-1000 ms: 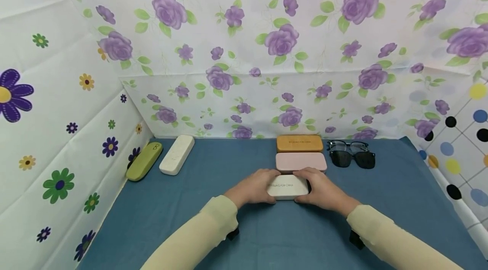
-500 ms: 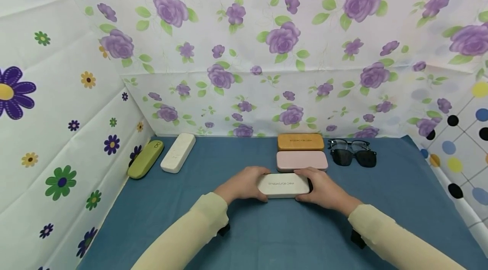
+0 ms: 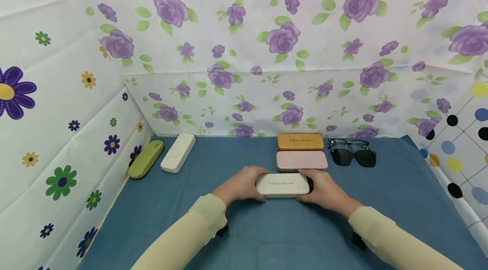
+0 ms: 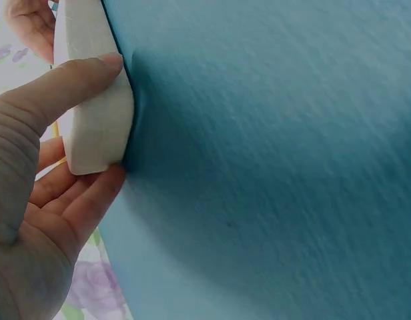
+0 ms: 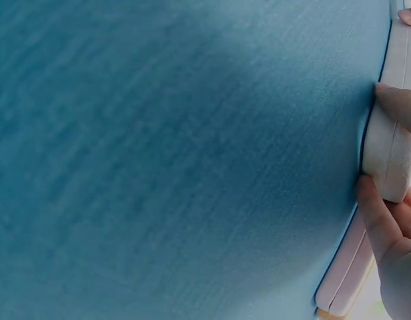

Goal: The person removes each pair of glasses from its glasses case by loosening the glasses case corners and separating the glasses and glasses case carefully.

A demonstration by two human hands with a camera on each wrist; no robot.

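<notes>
A white glasses case with a line of dark lettering lies lengthwise across the blue cloth, in front of a pink case. My left hand grips its left end; in the left wrist view the thumb presses the near side of the white case while the fingers curl around its end. At the opposite end my right hand holds it between thumb and fingers. The right wrist view shows the seam of the white case and a fingertip at its lower corner.
Behind the pink case sits an orange case. To its right lie clear glasses and dark sunglasses. A green case and a speckled white case rest at the left. Patterned cloth walls border the table.
My left hand has slid left along the white case to its end, uncovering more of the lid and lettering. My right hand has shifted very slightly right; the other cases stay put.
</notes>
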